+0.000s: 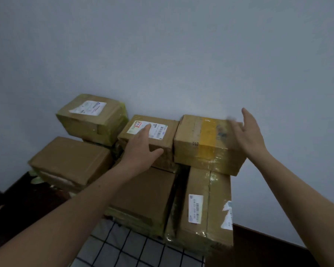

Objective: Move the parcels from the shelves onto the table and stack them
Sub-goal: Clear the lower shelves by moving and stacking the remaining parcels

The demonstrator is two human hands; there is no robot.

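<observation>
Several brown cardboard parcels are stacked against the wall on a table with a checked cloth (123, 247). My left hand (141, 147) rests flat on the middle top parcel (162, 135), which has a white label, fingers straight and thumb over its front edge. My right hand (247, 132) is open and blurred, at the right end of the parcel with yellow tape (206, 143); whether it touches the box is unclear. Below lie a large plain parcel (143, 197) and a parcel with a barcode label (206, 207). At the left, a labelled parcel (93, 118) sits on another plain box (69, 160).
A pale wall (162, 54) rises directly behind the stack. Dark wooden floor or furniture (27, 201) shows at the lower left and lower right (268, 251). The checked cloth extends toward me in front of the parcels.
</observation>
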